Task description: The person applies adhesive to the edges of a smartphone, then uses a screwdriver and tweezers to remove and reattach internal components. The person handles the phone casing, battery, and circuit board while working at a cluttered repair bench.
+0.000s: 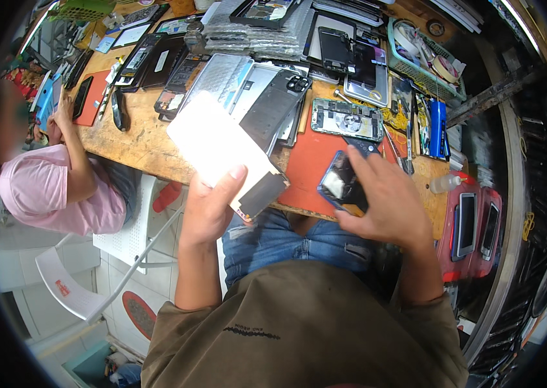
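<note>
My left hand (208,205) grips the lower end of a flat display panel (218,139), thumb on top. Its large face is glaring white, and a dark strip with small gold and reddish edges crosses its near end. The panel is tilted above the front edge of the workbench. My right hand (393,204) is closed on a dark smartphone (337,181) with a blue rim, thumb at the near end and fingers over its right side. That phone is over an orange-red mat (299,171). Behind it lies an opened phone (347,120) with its inner parts showing.
Bubble-wrapped panels (254,35) are stacked at the back, with loose screens before them. A green basket (425,61) holds tape rolls. Tweezers and a blue tool (438,129) lie right. A small bottle (443,184) stands near the right edge. A person in pink (53,187) sits left.
</note>
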Available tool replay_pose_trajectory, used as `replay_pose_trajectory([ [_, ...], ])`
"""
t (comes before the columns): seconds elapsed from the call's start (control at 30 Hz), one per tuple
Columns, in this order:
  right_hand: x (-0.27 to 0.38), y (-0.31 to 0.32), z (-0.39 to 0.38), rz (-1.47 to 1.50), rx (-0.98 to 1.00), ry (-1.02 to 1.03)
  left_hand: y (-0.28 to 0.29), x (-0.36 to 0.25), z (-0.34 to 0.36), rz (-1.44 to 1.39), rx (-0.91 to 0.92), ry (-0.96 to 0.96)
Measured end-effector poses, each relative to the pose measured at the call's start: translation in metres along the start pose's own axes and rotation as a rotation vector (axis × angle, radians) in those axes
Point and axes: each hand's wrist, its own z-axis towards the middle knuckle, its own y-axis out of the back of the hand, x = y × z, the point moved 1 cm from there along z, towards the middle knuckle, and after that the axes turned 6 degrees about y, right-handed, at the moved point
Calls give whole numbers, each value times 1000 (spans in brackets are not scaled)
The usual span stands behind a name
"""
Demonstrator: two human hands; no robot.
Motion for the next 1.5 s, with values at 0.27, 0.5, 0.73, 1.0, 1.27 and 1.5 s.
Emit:
replay_pose_trajectory([
  [0.27,8,-48,27,-75,-29,6,-3,-5,-1,-341,84,120],
  [0.5,2,-47,14,30,-154,38,-15,5,4,-269,139,185],
  [0.73,6,-31,14,1141,-328,-64,-40,17,-1,651,463,-160],
  [1.0,22,-29,19,1087,-438,157,-41,15,-2,757,424,-131],
  [1.27,28,-20,12,861,-485,216,-48,-6,0,823,-37,-688],
  [1.5,31,-17,8,734,-501,237,-60,-10,-5,1130,-101,-1070],
])
